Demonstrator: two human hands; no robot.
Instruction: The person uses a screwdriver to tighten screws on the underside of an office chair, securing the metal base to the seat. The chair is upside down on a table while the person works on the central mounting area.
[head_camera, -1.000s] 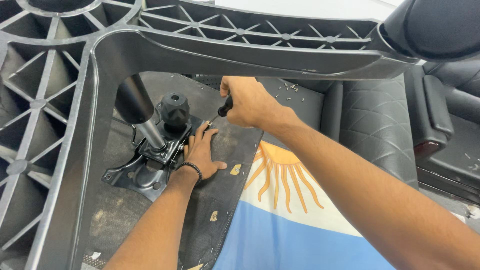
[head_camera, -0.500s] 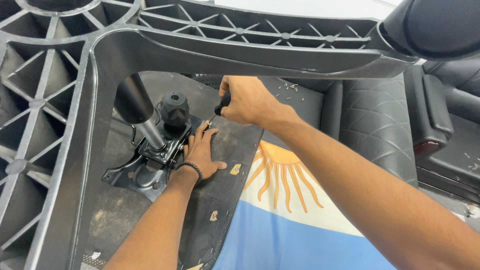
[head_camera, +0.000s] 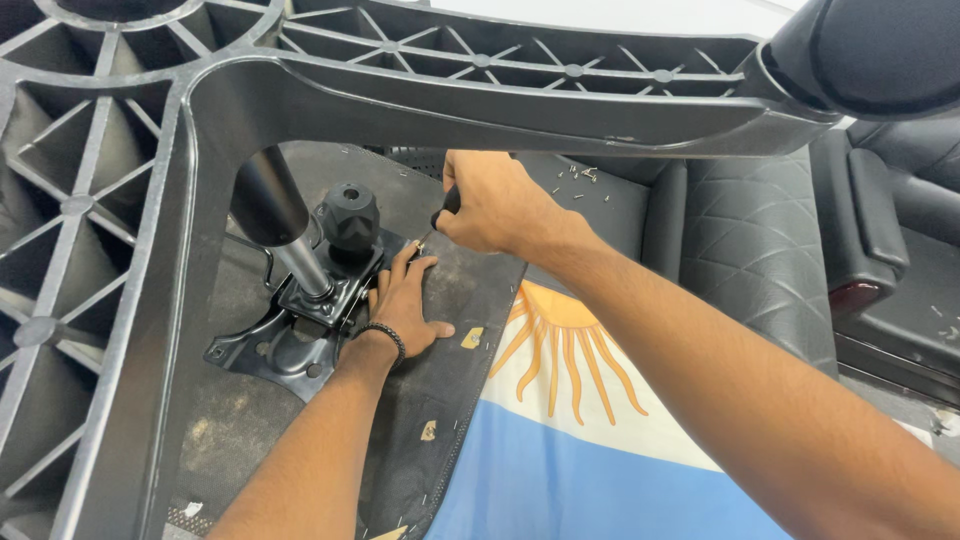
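Note:
An upturned office chair fills the view. My right hand (head_camera: 495, 205) is closed around the black handle of a screwdriver (head_camera: 445, 207), tip pointing down at the dark seat underside (head_camera: 470, 300) beside the metal tilt mechanism (head_camera: 290, 335). My left hand (head_camera: 405, 305) lies flat on the seat underside with fingers spread, its fingertips next to the screwdriver tip. A black bead bracelet sits on that wrist. A black knob (head_camera: 348, 215) and the gas cylinder (head_camera: 275, 215) rise from the mechanism.
The grey ribbed star base (head_camera: 110, 240) arches over the left and top, with a caster (head_camera: 870, 55) at upper right. Black quilted chair cushions (head_camera: 760, 240) lie to the right, with several loose screws (head_camera: 580, 178) on one. Light blue, white and yellow sun-patterned fabric (head_camera: 580, 440) covers the seat.
My right hand has twisted slightly on the screwdriver and stayed at the same spot. The left hand has kept still on the seat underside.

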